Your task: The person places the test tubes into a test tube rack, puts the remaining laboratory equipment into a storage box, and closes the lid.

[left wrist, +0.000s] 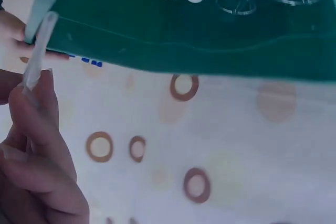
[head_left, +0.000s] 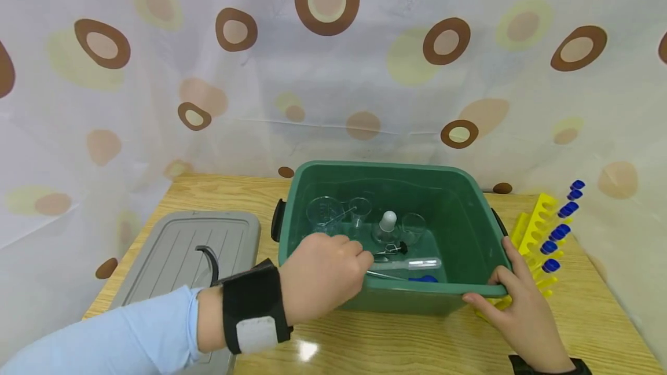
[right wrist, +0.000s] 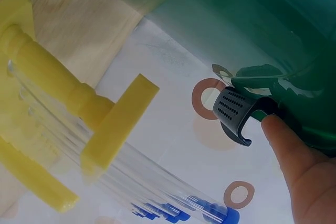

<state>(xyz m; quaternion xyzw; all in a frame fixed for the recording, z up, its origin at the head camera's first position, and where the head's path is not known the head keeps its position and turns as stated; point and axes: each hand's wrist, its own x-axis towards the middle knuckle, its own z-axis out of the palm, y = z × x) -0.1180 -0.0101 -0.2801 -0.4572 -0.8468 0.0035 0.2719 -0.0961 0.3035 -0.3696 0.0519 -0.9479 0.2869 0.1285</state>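
Note:
My left hand is above the front rim of a green plastic bin, its fingers curled. It pinches a translucent plastic pipette, whose bulb end points right over the bin. At the bin's front right corner, my right hand grips the rim. Inside the bin are a glass beaker, a small glass vessel, a spirit lamp with a white cap and another glass beaker. Nearer the front lie a metal clamp with a black knob and a dropper with a blue bulb.
Left of the bin, a grey lid lies on the wooden table. A yellow rack with several blue-capped tubes stands close to the bin's right side. Behind hangs a patterned curtain. Black handles stick out at the bin's ends.

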